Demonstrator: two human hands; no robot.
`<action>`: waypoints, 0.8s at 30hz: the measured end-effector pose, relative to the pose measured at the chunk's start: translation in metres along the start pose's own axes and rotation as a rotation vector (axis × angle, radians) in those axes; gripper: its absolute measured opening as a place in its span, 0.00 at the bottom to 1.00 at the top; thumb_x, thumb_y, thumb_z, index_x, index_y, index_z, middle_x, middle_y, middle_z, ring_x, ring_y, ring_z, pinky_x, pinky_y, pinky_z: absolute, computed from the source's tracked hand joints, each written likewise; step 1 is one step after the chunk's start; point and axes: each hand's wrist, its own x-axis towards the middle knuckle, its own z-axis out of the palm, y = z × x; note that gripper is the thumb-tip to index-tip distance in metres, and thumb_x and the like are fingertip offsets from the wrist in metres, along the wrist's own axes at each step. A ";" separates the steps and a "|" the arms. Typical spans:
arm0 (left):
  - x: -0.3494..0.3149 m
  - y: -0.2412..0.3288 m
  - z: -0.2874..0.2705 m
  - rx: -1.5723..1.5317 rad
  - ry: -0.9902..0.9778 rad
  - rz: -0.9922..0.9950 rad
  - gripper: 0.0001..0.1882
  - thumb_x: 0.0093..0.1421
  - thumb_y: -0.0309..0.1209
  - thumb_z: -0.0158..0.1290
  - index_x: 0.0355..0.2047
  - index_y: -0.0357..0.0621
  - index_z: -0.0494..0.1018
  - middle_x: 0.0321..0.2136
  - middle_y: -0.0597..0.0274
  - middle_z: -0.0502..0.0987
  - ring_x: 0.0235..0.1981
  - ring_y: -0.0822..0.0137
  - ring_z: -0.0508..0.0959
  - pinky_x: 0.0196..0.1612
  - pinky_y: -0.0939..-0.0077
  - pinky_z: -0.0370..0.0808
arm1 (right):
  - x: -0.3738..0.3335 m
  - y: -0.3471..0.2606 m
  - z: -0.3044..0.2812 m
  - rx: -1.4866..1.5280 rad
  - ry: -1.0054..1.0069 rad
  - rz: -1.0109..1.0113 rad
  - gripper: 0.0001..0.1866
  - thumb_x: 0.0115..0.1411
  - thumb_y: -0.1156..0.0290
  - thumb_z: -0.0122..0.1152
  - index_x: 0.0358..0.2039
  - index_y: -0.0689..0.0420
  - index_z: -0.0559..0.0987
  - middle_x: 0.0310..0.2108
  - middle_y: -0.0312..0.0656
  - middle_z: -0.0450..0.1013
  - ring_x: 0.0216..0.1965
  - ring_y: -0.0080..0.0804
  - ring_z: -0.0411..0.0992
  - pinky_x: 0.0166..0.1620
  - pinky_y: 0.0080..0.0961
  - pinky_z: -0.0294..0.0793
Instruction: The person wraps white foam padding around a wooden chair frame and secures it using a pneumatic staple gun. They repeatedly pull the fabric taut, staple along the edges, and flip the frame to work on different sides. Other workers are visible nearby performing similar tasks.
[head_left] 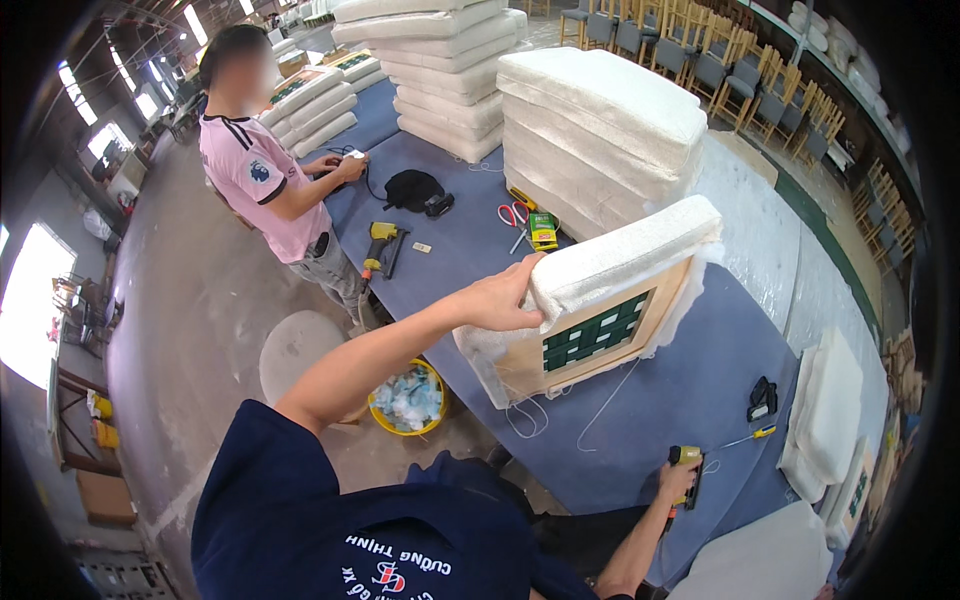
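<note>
A white padded chair seat (632,262) stands on edge on the blue-covered table (650,425). Its wooden underside shows woven green webbing (595,330), and loose white fabric hangs at its borders. My left hand (503,298) is closed around the seat's upper left corner. Low on the right, my right hand (677,484) grips a yellow and black staple gun (686,457) at the table's near edge. Loose threads (610,400) trail below the seat. Beside the staple gun lies a screwdriver (764,432) with a yellow handle, and a small black object (762,398) behind it.
Stacks of white padded seats (600,130) stand behind. Scissors (514,213), a green and yellow box (543,231), a second staple gun (384,248) and a black cap (412,190) lie on the table. A person (265,150) stands far left. A yellow bucket (441,408) sits below.
</note>
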 end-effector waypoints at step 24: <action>0.002 0.017 0.000 -0.117 -0.056 -0.002 0.53 0.65 0.27 0.61 0.81 0.36 0.39 0.75 0.42 0.57 0.78 0.54 0.58 0.78 0.62 0.55 | -0.200 -0.211 -0.260 1.355 -0.449 -1.046 0.28 0.50 0.72 0.80 0.54 0.61 0.83 0.35 0.50 0.84 0.35 0.39 0.86 0.42 0.29 0.81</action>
